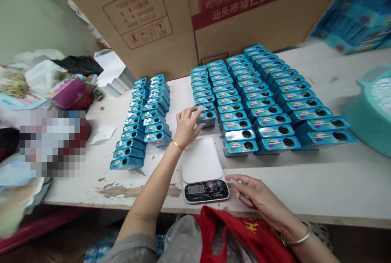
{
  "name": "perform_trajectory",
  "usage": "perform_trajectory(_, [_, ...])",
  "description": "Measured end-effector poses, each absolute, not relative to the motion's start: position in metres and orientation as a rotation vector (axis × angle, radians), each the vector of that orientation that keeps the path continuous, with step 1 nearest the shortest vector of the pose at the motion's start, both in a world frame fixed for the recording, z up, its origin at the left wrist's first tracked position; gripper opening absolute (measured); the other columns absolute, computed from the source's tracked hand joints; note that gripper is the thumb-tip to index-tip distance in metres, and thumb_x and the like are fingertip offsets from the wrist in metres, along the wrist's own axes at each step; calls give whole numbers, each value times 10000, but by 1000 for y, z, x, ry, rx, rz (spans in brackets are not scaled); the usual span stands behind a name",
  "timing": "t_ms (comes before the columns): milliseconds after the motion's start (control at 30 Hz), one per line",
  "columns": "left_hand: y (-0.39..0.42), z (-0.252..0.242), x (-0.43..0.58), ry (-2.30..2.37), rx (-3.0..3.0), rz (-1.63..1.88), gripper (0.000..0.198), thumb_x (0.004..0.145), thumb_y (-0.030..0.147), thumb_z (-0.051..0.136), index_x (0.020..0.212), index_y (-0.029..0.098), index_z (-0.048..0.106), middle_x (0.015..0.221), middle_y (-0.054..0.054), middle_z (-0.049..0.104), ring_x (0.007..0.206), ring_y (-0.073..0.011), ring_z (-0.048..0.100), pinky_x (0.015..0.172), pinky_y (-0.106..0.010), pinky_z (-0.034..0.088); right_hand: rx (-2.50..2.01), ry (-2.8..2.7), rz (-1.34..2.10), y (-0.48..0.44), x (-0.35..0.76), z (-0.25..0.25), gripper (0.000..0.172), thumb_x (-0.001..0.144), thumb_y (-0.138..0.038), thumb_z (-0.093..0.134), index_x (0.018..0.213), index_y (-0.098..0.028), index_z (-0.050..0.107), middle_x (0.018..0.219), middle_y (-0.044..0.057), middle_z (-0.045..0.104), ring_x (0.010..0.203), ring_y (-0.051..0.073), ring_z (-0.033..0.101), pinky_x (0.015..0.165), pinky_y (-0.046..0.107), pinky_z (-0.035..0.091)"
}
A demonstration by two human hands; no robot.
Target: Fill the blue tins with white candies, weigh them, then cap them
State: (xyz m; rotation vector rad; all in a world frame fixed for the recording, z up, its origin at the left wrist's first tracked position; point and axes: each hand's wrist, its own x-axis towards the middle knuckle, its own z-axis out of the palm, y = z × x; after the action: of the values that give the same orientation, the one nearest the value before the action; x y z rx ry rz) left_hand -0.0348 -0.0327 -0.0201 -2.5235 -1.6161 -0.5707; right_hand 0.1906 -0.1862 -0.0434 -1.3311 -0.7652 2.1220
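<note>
My left hand (187,125) reaches past the scale to a blue tin (208,115) at the front of a row. Its thumb and index finger lie around the tin's left end. Just right of the scale's display, my right hand (252,191) is closed in a pinch, thumb against fingertip. Whatever it may hold is too small to make out. Between my hands lies a white kitchen scale (201,161) with a bare plate and a black marbled panel. The tins stand upright in rows, each with a round dark hole in its top.
On the left, a smaller group of tins (157,126) shows white pieces at many openings. A green tub (371,112) of white pieces stands right. Large cardboard boxes (171,51) wall off the back. Bags and a purple container (69,93) crowd the left. The table's front edge (320,219) is near me.
</note>
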Motion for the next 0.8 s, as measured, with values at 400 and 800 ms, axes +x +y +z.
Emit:
perform_trajectory(400, [-132,-5,-147,-1792,-2195,-192,96,849,271,554,905,236,623,1292,-94,507,1219,-307,408,958,-495,274,-1315,-755,2162,-191,186,-42,475,685,-502,706,978,-132,650,577,-36,487,455,40,275,474,236,123])
perform_trajectory(800, [-131,57,-38,-1502,-2759,-107,158,900,300,477,921,160,549,936,-75,608,843,-189,567,711,-300,430,-1187,-554,2206,-203,201,-43,307,707,-345,731,951,-170,667,712,2,569,526,48,382,448,190,257])
